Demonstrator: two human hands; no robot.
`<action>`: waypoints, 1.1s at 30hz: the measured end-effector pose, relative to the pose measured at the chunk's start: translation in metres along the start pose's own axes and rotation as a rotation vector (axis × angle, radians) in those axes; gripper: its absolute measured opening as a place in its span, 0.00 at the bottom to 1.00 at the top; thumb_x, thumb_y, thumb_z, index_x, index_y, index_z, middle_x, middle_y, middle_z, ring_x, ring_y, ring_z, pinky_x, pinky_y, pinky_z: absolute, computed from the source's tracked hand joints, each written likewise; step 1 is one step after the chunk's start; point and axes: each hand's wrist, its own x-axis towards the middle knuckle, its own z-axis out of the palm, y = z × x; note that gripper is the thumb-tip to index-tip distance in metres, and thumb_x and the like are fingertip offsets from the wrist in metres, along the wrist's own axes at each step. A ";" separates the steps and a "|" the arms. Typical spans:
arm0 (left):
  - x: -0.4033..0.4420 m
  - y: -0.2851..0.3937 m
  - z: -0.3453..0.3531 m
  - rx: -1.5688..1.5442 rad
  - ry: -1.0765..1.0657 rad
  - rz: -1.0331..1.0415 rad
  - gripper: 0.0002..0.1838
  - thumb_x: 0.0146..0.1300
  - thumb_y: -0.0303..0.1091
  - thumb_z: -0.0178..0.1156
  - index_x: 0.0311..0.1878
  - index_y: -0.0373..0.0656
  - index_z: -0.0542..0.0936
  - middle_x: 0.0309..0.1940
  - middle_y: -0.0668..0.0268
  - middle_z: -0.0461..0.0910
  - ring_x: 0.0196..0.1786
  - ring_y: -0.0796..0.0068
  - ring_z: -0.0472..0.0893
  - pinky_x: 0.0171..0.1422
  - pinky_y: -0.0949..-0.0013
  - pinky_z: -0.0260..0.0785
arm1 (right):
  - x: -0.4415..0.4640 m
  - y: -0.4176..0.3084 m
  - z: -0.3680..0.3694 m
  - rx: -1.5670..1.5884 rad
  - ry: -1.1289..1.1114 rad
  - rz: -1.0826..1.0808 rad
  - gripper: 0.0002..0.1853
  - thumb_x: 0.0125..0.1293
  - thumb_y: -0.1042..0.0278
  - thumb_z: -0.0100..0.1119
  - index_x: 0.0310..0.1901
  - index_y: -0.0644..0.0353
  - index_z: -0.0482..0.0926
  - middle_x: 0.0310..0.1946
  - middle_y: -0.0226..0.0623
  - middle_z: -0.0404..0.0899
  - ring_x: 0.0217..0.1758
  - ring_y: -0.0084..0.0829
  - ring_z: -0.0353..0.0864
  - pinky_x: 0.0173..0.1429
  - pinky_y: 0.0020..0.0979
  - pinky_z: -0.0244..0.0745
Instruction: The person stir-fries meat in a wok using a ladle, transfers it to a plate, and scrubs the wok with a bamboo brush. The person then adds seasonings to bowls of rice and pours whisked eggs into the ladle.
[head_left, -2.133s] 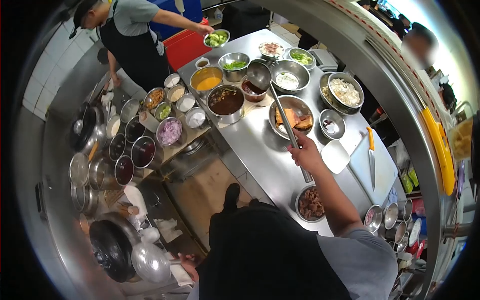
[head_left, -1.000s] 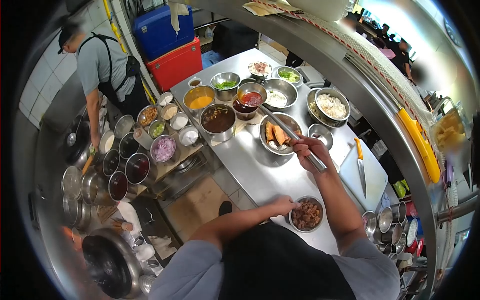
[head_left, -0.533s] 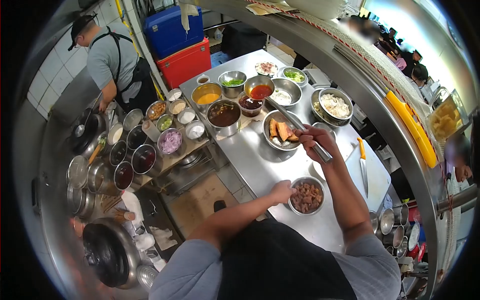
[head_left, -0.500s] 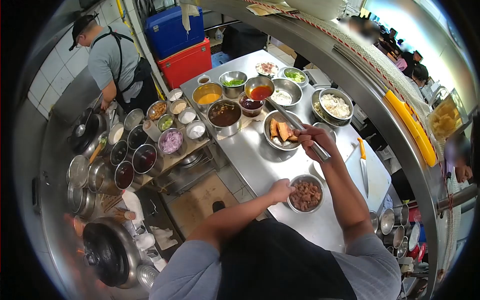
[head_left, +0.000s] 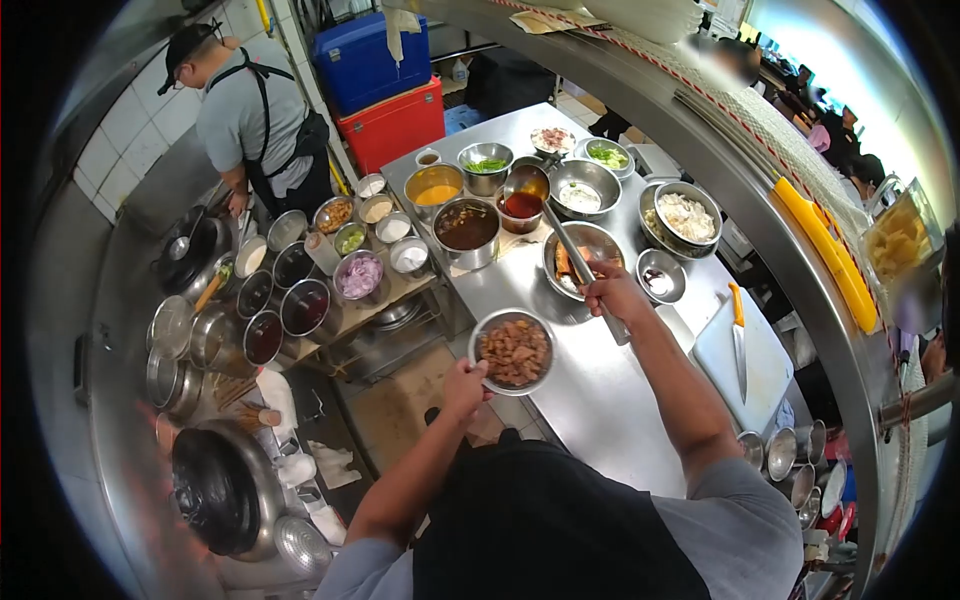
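My left hand grips the rim of a metal bowl of diced brown meat, held up at the table's left edge. In my right hand is the handle of a long metal ladle. Its scoop sits at a container of dark red sauce; whether it dips in I cannot tell. Under the ladle handle stands a metal bowl with orange-brown chunks, partly hidden. Beside the sauce are a pot of dark brown liquid and a pot of yellow liquid.
A knife with an orange handle lies on a white cutting board at right. Ingredient pots crowd the left shelf, including chopped purple onion. A co-worker stands by a wok at back left. A metal overhead shelf curves along the right.
My left hand has lifted the meat bowl off the table and carried it left. The ladle's scoop, with red sauce before, has tipped and lowered towards the sauce container.
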 end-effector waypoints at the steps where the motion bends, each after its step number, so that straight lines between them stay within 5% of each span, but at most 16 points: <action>1: -0.002 0.002 -0.007 -0.048 0.028 0.006 0.11 0.79 0.39 0.61 0.44 0.41 0.77 0.35 0.66 0.81 0.29 0.76 0.81 0.30 0.73 0.77 | 0.000 0.002 0.001 -0.044 -0.006 -0.007 0.41 0.65 0.85 0.60 0.80 0.69 0.58 0.34 0.41 0.82 0.25 0.25 0.77 0.27 0.29 0.72; 7: -0.014 0.012 -0.025 -0.153 0.141 0.018 0.10 0.79 0.39 0.60 0.44 0.42 0.77 0.34 0.67 0.82 0.29 0.75 0.83 0.30 0.73 0.77 | -0.011 -0.009 0.006 -0.089 0.008 -0.027 0.36 0.64 0.87 0.61 0.75 0.78 0.63 0.25 0.35 0.76 0.22 0.25 0.76 0.24 0.27 0.70; 10: -0.017 0.016 -0.027 -0.171 0.167 0.000 0.09 0.79 0.39 0.60 0.43 0.45 0.76 0.34 0.68 0.82 0.30 0.75 0.83 0.32 0.71 0.76 | -0.010 -0.017 -0.003 -0.001 0.062 0.005 0.34 0.66 0.85 0.60 0.74 0.77 0.64 0.27 0.36 0.76 0.22 0.24 0.75 0.25 0.27 0.70; 12: -0.019 0.017 -0.028 -0.176 0.174 -0.010 0.10 0.79 0.40 0.60 0.41 0.48 0.74 0.35 0.70 0.81 0.32 0.75 0.82 0.35 0.70 0.75 | 0.001 -0.019 -0.022 0.250 -0.243 0.046 0.34 0.69 0.85 0.54 0.77 0.72 0.60 0.36 0.42 0.78 0.26 0.22 0.73 0.26 0.24 0.70; 18: -0.022 0.014 -0.032 -0.206 0.175 0.010 0.09 0.79 0.39 0.60 0.41 0.48 0.74 0.35 0.70 0.81 0.32 0.75 0.82 0.34 0.70 0.75 | -0.005 -0.030 -0.030 0.429 -0.179 0.065 0.27 0.70 0.86 0.48 0.71 0.72 0.64 0.38 0.40 0.76 0.27 0.17 0.68 0.24 0.17 0.66; 22: -0.020 0.014 -0.030 -0.217 0.196 0.019 0.10 0.78 0.39 0.60 0.41 0.46 0.75 0.34 0.68 0.81 0.30 0.74 0.82 0.32 0.71 0.76 | -0.012 -0.043 -0.033 0.497 -0.136 0.082 0.31 0.71 0.87 0.48 0.75 0.67 0.57 0.38 0.41 0.76 0.27 0.17 0.68 0.23 0.17 0.67; 29: -0.006 0.014 -0.021 -0.299 0.205 0.038 0.09 0.78 0.38 0.60 0.44 0.43 0.77 0.37 0.65 0.82 0.32 0.73 0.83 0.32 0.71 0.78 | -0.015 -0.054 -0.040 0.918 -0.225 0.094 0.07 0.74 0.83 0.42 0.51 0.74 0.63 0.42 0.44 0.70 0.25 0.18 0.69 0.23 0.19 0.72; 33: 0.033 0.008 -0.008 -0.429 0.215 0.028 0.07 0.78 0.38 0.60 0.47 0.45 0.78 0.41 0.66 0.82 0.36 0.72 0.84 0.34 0.68 0.79 | -0.035 -0.060 -0.041 0.942 -0.311 0.194 0.07 0.77 0.80 0.42 0.50 0.76 0.65 0.39 0.43 0.71 0.25 0.18 0.69 0.23 0.19 0.71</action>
